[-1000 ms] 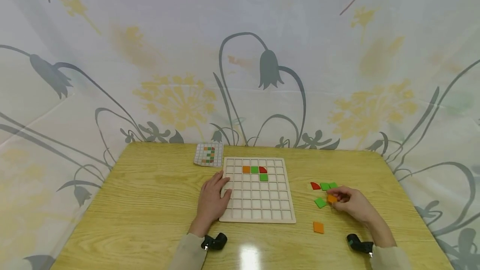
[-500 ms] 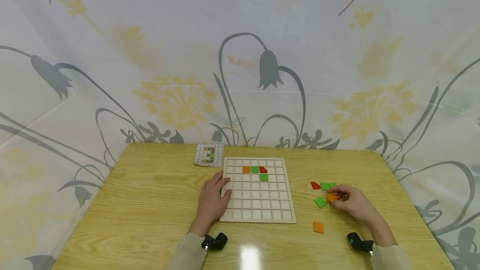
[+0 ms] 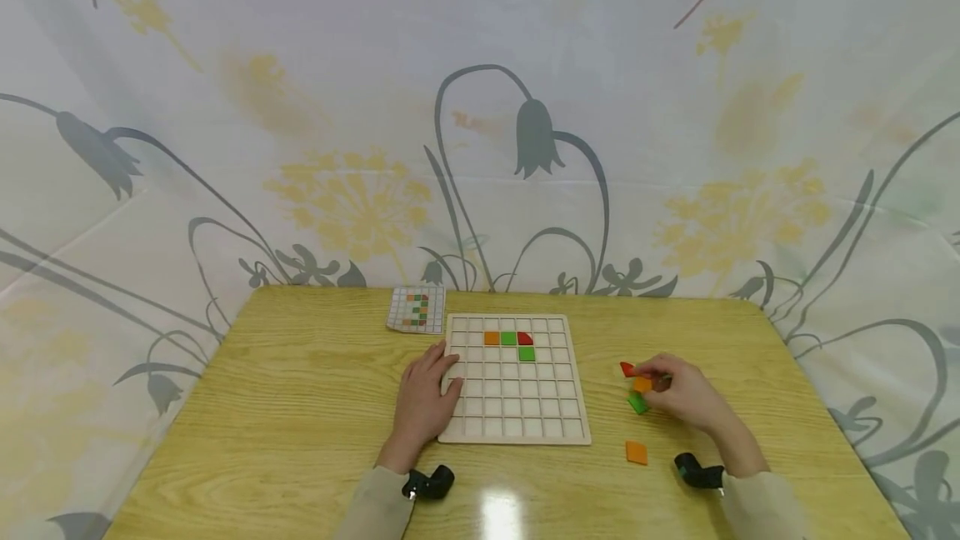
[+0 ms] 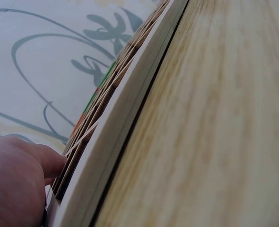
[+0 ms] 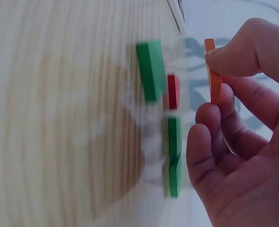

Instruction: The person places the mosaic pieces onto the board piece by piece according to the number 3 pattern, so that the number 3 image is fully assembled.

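Observation:
My right hand (image 3: 686, 394) pinches an orange square tile (image 5: 215, 78) between thumb and fingers, raised off the table in the right wrist view. Below and around it lie a green tile (image 3: 637, 403), a red quarter-round tile (image 3: 627, 369) and two more green tiles (image 5: 175, 156), largely hidden by the hand in the head view. My left hand (image 3: 429, 394) rests on the left edge of a wooden grid board (image 3: 517, 442), fingers relaxed. On the board sit an orange tile (image 3: 492, 338), a green tile (image 3: 508, 338), a red quarter-round (image 3: 525, 339) and another green tile (image 3: 527, 353).
A small card (image 3: 417, 310) with a printed grid and coloured pattern lies behind the board's left corner. Another orange tile (image 3: 636, 452) lies on the wooden table (image 3: 300, 415) at the front right. A flowered curtain (image 3: 480, 107) hangs behind the table.
My right hand has lifted the orange tile and moved left with it, over the green tile. The left hand stays on the board's edge.

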Action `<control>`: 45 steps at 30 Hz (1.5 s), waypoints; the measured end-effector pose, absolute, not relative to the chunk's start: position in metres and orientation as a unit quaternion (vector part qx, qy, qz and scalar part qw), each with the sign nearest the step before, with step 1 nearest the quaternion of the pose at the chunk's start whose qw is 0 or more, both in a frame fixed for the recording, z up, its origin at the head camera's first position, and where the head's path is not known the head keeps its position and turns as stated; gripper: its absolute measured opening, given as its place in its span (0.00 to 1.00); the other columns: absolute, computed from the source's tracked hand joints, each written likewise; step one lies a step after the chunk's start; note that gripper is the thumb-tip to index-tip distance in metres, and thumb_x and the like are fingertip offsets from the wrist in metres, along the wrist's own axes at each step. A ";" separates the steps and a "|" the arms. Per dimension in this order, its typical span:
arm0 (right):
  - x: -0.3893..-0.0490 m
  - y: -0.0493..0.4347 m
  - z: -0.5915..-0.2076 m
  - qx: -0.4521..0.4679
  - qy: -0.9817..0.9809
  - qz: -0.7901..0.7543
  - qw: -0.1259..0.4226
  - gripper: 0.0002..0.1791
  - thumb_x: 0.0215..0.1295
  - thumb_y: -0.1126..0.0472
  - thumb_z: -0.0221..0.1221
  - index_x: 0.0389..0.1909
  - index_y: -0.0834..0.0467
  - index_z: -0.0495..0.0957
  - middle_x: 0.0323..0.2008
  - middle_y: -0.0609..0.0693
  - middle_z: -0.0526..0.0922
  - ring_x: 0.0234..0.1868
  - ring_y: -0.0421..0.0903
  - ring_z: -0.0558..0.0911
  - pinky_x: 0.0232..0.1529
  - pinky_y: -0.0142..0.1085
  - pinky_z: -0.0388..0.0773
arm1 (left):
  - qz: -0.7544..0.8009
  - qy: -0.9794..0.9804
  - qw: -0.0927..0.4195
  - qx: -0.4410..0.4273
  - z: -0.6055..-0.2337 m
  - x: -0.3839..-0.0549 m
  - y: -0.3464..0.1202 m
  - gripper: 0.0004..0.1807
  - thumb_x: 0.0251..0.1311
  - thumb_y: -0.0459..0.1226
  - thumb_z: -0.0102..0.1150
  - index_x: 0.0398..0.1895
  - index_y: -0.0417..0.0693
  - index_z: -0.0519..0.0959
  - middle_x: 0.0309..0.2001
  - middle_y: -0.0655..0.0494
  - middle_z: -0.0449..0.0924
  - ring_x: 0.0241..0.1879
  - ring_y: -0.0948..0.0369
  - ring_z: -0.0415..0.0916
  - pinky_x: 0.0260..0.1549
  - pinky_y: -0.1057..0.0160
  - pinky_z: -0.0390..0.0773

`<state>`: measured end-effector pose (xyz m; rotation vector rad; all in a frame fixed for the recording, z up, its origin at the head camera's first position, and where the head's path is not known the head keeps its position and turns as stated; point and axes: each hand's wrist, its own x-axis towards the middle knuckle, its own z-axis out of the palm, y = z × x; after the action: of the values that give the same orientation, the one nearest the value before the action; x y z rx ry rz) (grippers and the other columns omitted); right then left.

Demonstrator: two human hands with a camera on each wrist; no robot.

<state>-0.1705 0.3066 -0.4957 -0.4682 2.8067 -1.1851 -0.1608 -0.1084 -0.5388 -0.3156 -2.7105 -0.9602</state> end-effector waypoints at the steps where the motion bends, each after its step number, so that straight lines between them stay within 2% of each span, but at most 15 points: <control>1: -0.172 0.303 -0.495 -0.159 0.909 -0.385 0.031 0.17 0.53 0.71 0.65 0.46 0.61 0.84 0.38 0.49 0.79 0.33 0.41 0.72 0.33 0.32 0.73 | -0.328 -0.930 0.124 -0.108 -0.539 -0.161 -0.109 0.19 0.66 0.39 0.60 0.59 0.43 0.80 0.70 0.44 0.68 0.70 0.45 0.62 0.66 0.40 0.59; 14: -0.187 0.256 -0.498 -0.211 0.903 -0.371 0.040 0.18 0.50 0.71 0.67 0.46 0.61 0.84 0.36 0.46 0.77 0.33 0.42 0.72 0.33 0.33 0.73 | -0.327 -0.930 0.124 -0.108 -0.540 -0.161 -0.109 0.19 0.66 0.38 0.60 0.59 0.43 0.80 0.70 0.43 0.68 0.70 0.46 0.61 0.65 0.40 0.60; 28: -0.198 0.217 -0.501 -0.226 0.895 -0.381 0.052 0.16 0.51 0.69 0.68 0.44 0.58 0.85 0.35 0.45 0.76 0.34 0.44 0.72 0.34 0.34 0.73 | -0.326 -0.931 0.126 -0.105 -0.539 -0.161 -0.109 0.19 0.66 0.39 0.60 0.58 0.43 0.80 0.69 0.44 0.68 0.70 0.46 0.62 0.65 0.39 0.60; 45: -0.205 0.184 -0.501 -0.233 0.891 -0.383 0.067 0.19 0.50 0.71 0.65 0.45 0.57 0.85 0.37 0.44 0.77 0.34 0.44 0.72 0.36 0.35 0.72 | -0.330 -0.931 0.120 -0.101 -0.538 -0.162 -0.107 0.19 0.66 0.39 0.60 0.59 0.43 0.80 0.70 0.45 0.68 0.71 0.46 0.61 0.66 0.40 0.59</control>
<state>-0.2053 0.1836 -0.5008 -0.7028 2.6868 -1.1544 -0.1617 -0.1074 -0.5380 -0.2944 -2.7203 -0.9633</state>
